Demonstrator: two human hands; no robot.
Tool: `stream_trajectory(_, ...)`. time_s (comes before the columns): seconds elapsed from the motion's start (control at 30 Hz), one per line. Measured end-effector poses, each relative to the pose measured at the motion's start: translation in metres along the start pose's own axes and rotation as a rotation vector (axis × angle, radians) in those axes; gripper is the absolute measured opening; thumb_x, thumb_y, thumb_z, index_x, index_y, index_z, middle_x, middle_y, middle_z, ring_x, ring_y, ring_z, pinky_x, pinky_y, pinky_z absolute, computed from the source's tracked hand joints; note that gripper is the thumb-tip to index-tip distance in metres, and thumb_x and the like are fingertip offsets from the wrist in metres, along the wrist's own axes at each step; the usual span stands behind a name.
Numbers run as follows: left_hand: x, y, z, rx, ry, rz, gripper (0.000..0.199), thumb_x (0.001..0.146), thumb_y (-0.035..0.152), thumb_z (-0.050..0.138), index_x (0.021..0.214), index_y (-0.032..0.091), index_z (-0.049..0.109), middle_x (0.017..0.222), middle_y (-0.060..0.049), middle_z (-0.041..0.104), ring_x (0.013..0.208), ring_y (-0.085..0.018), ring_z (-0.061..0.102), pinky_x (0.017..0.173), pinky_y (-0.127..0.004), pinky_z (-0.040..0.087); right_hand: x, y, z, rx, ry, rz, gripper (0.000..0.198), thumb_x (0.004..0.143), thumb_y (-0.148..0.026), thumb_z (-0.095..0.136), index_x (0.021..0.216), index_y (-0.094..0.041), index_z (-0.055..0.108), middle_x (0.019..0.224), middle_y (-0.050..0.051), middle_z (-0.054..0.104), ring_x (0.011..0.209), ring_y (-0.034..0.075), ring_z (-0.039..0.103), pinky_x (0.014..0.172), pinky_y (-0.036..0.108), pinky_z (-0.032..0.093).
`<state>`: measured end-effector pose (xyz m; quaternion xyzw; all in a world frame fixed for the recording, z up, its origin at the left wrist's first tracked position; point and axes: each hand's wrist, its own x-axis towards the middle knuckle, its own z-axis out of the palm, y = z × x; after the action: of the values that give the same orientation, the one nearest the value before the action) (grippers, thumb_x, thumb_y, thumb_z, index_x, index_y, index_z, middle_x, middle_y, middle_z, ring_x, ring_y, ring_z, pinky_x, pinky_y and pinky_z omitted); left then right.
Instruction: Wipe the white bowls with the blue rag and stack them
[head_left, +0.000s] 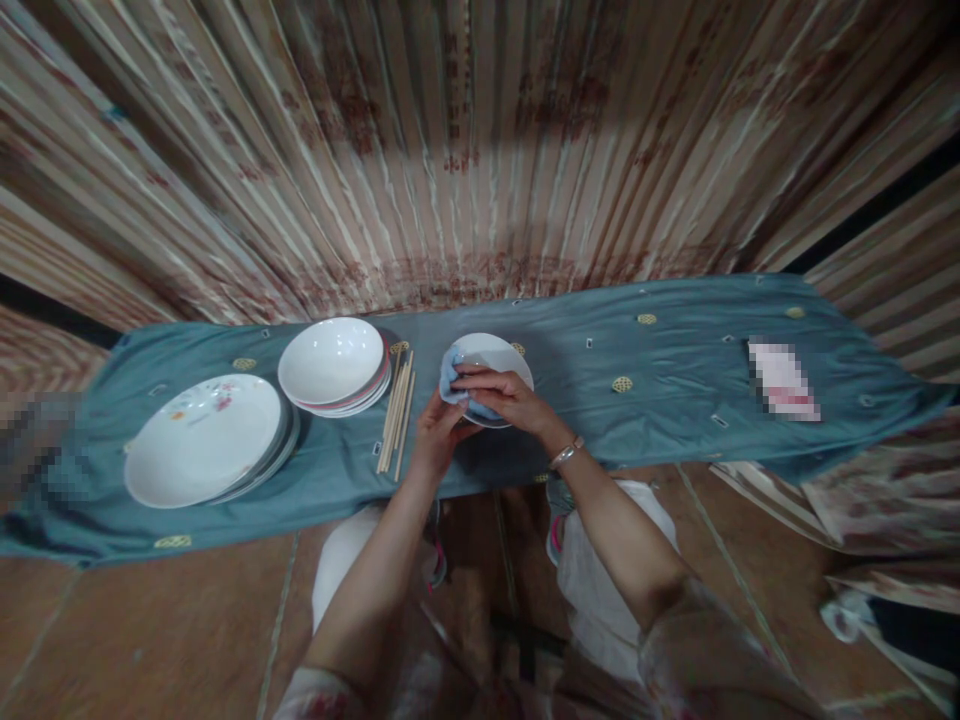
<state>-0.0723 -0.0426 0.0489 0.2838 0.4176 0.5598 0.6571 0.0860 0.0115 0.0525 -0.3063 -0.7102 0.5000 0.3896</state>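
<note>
A white bowl (491,348) is held above the middle of the cloth-covered table, its inside turned up. My left hand (441,432) grips its near left rim, with a blue cloth (450,375) folded over the edge there. Over the bowl's near side, my right hand (511,397) presses the same cloth against the inside, fingers pointing left and held together. Part of the cloth and the bowl's underside are hidden by my hands. Just left of my left hand lie several wooden chopsticks (395,415), roughly side by side.
A stack of white bowls (330,362) stands left of the chopsticks, and a stack of larger flowered dishes (202,440) farther left. A blurred pink-and-white item (784,380) lies on the right of the green tablecloth (585,420). Curtains (480,180) hang behind the table.
</note>
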Motion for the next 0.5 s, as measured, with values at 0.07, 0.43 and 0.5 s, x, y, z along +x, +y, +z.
stream_trajectory(0.07,0.000,0.001,-0.002,0.005,-0.011,-0.004,0.063,0.060,0.040,0.094,0.117,0.026,0.070,0.099,-0.001,0.076,0.089,-0.021,0.074,0.078,-0.039,0.064,-0.001,-0.002,-0.002,0.050,-0.022,0.032,0.034,0.089,-0.046,0.069,0.110,-0.023,0.082,0.135,0.009,0.071,0.131,0.025,0.063,0.115,0.040,0.044)
stream_trajectory(0.43,0.002,0.002,-0.009,0.010,-0.004,0.029,0.071,0.064,0.036,0.093,0.128,0.026,0.067,0.103,-0.004,0.079,0.089,-0.019,0.074,0.075,-0.032,0.063,-0.005,-0.007,-0.011,0.109,-0.094,0.200,0.020,0.074,-0.032,0.072,0.085,-0.018,0.082,0.104,0.003,0.081,0.094,0.020,0.072,0.090,0.032,0.053)
stream_trajectory(0.5,0.003,0.001,-0.009,0.007,-0.001,0.029,0.072,0.063,0.036,0.094,0.129,0.026,0.066,0.104,-0.004,0.079,0.089,-0.020,0.075,0.075,-0.032,0.063,-0.006,-0.007,-0.012,0.088,-0.094,0.210,0.019,0.074,-0.031,0.070,0.083,-0.018,0.081,0.099,0.002,0.081,0.088,0.019,0.071,0.085,0.030,0.053)
